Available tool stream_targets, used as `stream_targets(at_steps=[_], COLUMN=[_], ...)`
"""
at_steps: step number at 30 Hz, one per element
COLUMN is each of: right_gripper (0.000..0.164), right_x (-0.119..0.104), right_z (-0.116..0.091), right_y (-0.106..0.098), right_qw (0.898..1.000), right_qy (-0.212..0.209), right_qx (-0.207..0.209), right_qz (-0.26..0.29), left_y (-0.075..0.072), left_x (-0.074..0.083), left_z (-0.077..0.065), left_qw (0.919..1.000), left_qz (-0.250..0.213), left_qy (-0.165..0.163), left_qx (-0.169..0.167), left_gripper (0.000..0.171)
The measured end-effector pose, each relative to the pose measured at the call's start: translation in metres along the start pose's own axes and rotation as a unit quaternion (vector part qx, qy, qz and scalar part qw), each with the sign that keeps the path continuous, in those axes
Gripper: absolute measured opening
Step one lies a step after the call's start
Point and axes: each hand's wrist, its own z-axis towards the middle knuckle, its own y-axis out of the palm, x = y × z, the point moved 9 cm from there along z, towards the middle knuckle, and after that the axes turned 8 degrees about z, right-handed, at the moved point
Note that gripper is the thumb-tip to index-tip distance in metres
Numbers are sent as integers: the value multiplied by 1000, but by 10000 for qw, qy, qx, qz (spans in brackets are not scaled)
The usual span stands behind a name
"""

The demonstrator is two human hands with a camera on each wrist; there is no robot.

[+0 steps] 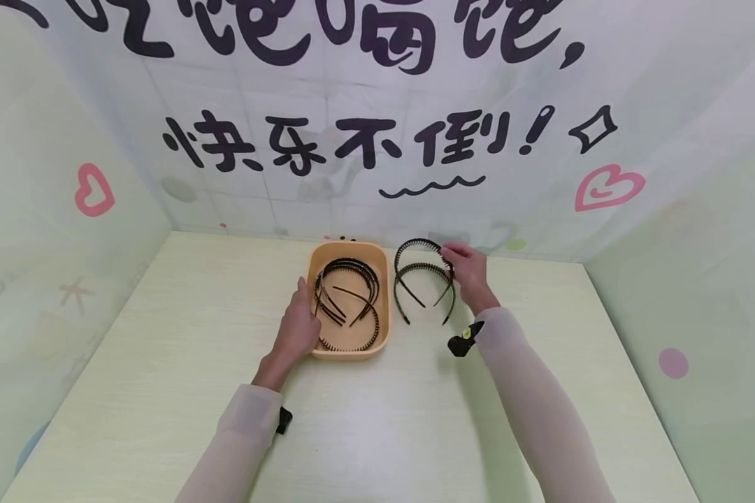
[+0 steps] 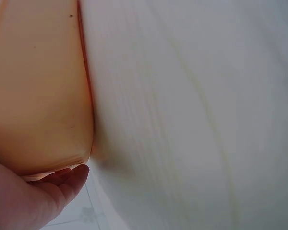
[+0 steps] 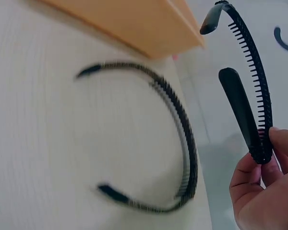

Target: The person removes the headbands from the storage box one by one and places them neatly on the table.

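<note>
My right hand (image 1: 468, 272) pinches a black toothed headband (image 3: 259, 91) near one side of its arch. The headband is raised, and its tips point down toward me. Below it on the table lies another black toothed headband (image 3: 191, 143), its open ends facing me. To the left stands a peach-orange plastic bin (image 1: 384, 335) holding several dark headbands (image 1: 352, 262); one of them (image 1: 377, 328) curves toward the near side. My left hand (image 1: 298, 325) grips the bin's left wall, with fingers (image 2: 72, 184) down its outside.
The pale wood-look table (image 1: 377, 433) runs back to a white printed wall sheet (image 1: 327, 202). More sheeting rises at the left side (image 1: 56, 279) and the right side (image 1: 698, 293). A small black wrist device (image 1: 462, 344) sits at the right cuff.
</note>
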Motion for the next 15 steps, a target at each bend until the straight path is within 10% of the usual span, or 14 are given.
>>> stream_targets(at_steps=[15], right_gripper=[34], right_x=[11], right_z=[14], right_y=[-79], right_qw=[9962], right_qy=[26], right_qx=[224], right_qz=[-845], left_y=[-1], left_x=[2], left_z=[-2], left_qw=[10000], left_qz=[-36], left_qy=[-31], left_qx=[-50], left_gripper=[78])
